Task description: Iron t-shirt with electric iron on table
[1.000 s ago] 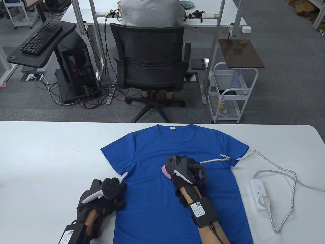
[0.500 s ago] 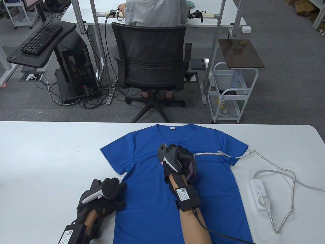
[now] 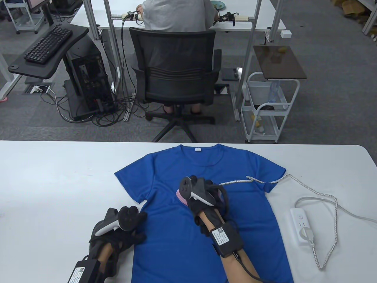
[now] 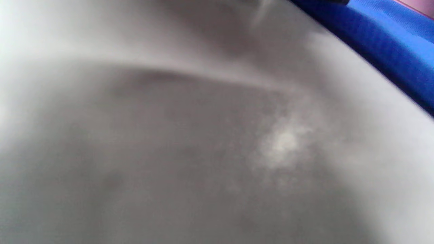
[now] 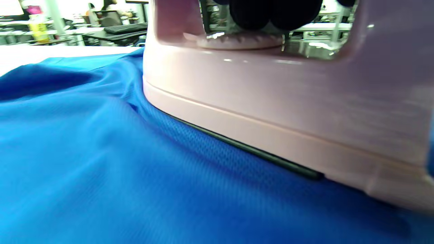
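Two gloved hands are at work over a white table (image 3: 59, 177) where a blue t-shirt (image 3: 250, 230) lies flat, collar toward the far edge. The right hand (image 3: 203, 200) grips the handle of a pink iron (image 5: 257, 112) on the middle of the shirt's chest; from above only a sliver of pink shows beneath the glove and its tracker. In the right wrist view dark fingertips (image 5: 251, 13) curl around the handle from above, pressed close together, and the soleplate sits flat on the fabric, which bunches into a soft fold just ahead of the iron. A braided white cord (image 3: 324, 194) runs from the iron across the shirt's sleeve on the right side, loops over the tabletop and is plugged into a white power strip (image 3: 302, 225) lying near the right side of the table.

The left hand (image 3: 120, 230) rests at the shirt's left side seam, low on the table, touching the edge of the cloth; whether its fingers are spread or bunched I cannot tell. The left wrist view is a grey blur of tabletop with a strip of blue at the corner.

Beyond the table stands a white trolley (image 3: 250, 129) with basket shelves; a clear bottle (image 3: 274, 90) sits in its upper basket, and small yellowish items that I cannot make out lie lower down. Someone in grey sits in a black office chair (image 3: 176, 73).
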The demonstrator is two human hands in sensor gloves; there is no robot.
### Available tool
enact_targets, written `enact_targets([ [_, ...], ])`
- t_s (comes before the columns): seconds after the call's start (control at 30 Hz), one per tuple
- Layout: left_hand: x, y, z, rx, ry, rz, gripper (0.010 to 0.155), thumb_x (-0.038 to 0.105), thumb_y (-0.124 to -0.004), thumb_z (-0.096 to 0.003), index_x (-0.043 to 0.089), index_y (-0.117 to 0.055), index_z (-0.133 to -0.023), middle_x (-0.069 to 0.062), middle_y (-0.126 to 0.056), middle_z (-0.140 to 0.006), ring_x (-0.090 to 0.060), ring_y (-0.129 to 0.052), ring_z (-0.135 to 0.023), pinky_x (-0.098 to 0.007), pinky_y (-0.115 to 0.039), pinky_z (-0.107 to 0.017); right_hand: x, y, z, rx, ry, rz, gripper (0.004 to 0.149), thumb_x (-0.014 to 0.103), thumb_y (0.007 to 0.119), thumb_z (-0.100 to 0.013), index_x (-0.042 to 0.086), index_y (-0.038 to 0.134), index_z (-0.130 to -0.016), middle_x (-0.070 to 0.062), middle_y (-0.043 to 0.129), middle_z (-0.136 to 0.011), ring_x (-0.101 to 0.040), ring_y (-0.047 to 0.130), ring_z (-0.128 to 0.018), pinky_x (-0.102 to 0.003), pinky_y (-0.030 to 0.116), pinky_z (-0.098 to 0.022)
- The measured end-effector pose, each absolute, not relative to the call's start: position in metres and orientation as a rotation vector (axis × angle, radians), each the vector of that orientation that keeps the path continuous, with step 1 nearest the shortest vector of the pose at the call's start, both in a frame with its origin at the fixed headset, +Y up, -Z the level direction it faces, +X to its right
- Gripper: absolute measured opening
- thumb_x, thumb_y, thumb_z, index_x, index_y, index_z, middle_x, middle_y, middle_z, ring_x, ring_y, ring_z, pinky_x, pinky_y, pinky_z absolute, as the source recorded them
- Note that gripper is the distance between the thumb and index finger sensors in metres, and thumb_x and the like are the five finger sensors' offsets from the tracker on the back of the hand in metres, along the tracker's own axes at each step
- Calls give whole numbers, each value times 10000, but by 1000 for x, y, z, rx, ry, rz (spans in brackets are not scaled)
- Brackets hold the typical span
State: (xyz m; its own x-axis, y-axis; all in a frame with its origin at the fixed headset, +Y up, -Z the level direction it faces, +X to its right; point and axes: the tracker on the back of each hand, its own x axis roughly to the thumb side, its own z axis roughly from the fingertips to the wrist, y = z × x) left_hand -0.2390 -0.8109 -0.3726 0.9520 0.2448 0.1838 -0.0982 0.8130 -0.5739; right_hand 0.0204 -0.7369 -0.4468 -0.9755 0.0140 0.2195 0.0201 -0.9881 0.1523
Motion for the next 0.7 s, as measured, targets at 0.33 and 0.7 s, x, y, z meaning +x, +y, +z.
enact_targets([
  [0.33, -239, -811, -372, -596, -255, 187, 792, 562, -605, -470, 370, -158, -1095, -33, -21, -1144, -367, -8, -1055, -584, -117, -720, 17, -736, -423, -521, -288, -3080, 678, 409, 517, -510, 85, 406, -1095, -208, 634, -968, -464, 709, -800, -677, 561, -648],
  [0.7, -239, -811, -372, -599, -261, 189, 795, 566, -607, -468, 370, -156, -1093, -33, -18, -1142, -367, -4, -1052, -583, -114, -719, -3, -739, -453, -335, -249, -3122, 671, 412, 514, -509, 98, 415, -1093, -198, 637, -963, -456, 710, -798, -673, 556, -652],
])
